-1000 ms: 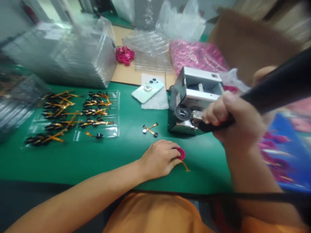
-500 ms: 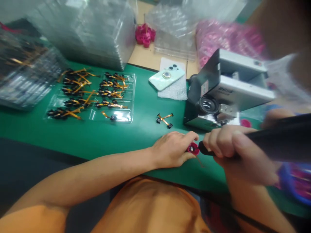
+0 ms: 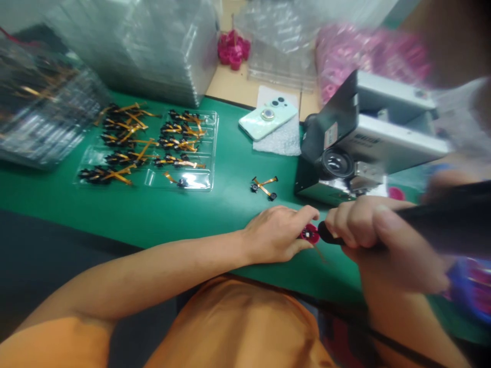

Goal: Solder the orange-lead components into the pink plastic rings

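My left hand (image 3: 278, 234) is closed around a small pink round housing (image 3: 315, 235), low over the green table top. A dark part with a bright middle sits inside the housing, and a thin ribbon trails out below it. My right hand (image 3: 391, 248) grips a thick black electric screwdriver (image 3: 448, 225), its nose pointing left at the housing. Whether the tip touches the part is too blurred to tell. Just beyond my left hand, two small camera modules (image 3: 272, 196) with orange ribbon cables lie crossed on the table.
A clear tray (image 3: 213, 168) of ribbon-cable modules lies to the left, beside stacked trays (image 3: 153, 56). A phone (image 3: 268, 116) rests on white wrap. A metal machine (image 3: 399, 138) stands beyond my right hand. Pink parts (image 3: 233, 50) and a blue container (image 3: 458, 286) are also around.
The view has shifted slightly, so everything sits a little farther right. Both hands keep their hold, the screwdriver still pointed at the pink housing.
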Demonstrator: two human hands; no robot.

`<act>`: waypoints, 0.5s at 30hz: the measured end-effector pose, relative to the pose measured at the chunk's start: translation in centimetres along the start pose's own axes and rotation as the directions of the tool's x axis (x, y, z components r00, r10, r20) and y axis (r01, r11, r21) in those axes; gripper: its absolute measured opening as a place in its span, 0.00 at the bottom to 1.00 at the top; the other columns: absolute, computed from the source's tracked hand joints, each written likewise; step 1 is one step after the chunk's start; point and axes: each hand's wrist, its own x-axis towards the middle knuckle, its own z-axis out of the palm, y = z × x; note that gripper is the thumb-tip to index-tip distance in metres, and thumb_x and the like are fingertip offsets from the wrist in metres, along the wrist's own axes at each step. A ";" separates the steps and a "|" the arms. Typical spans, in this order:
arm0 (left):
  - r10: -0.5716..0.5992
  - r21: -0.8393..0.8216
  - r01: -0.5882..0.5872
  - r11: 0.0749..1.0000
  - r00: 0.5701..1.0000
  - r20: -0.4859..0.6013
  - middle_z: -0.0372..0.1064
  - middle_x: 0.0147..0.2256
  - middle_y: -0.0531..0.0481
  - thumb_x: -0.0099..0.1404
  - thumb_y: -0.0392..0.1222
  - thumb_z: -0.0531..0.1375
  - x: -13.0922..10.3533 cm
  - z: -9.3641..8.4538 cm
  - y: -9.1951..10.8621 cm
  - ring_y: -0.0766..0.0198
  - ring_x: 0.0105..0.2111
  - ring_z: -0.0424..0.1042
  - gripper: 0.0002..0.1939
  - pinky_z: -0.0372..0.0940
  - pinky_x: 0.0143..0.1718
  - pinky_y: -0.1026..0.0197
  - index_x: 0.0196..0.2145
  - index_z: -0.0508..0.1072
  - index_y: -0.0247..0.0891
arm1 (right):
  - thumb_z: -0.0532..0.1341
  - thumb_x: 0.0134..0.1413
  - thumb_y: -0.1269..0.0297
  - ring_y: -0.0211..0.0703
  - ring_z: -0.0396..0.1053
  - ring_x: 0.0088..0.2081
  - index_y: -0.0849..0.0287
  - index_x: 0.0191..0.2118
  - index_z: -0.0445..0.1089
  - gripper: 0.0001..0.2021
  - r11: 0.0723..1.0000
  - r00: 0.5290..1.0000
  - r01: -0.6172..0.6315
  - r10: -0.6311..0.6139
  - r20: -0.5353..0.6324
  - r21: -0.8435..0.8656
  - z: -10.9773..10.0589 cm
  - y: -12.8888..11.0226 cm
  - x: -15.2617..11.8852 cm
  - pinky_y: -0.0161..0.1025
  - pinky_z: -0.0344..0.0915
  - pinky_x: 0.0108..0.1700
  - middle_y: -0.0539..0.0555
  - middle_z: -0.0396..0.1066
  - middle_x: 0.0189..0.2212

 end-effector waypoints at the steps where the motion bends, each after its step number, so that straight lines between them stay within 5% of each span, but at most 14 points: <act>1: 0.000 -0.001 0.000 1.000 1.000 0.002 0.81 0.54 0.43 0.76 0.45 0.67 0.0 0.0 0.0 0.46 0.56 0.81 0.23 0.74 0.58 0.47 0.62 0.65 0.42 | 0.66 0.74 0.54 0.36 0.60 0.19 0.55 0.21 0.61 0.28 1.000 1.000 0.013 -0.013 0.000 0.007 0.0 0.0 0.0 0.41 0.59 0.24 0.45 0.57 0.17; 15: -0.032 0.010 0.032 0.999 0.998 0.047 0.81 0.55 0.41 0.76 0.46 0.68 0.3 -0.3 0.3 0.44 0.57 0.81 0.25 0.74 0.58 0.46 0.63 0.64 0.41 | 0.64 0.74 0.63 0.37 0.60 0.20 0.56 0.22 0.62 0.24 1.000 1.000 -0.025 0.025 -0.001 0.013 0.3 0.4 -0.6 0.42 0.58 0.27 0.46 0.59 0.17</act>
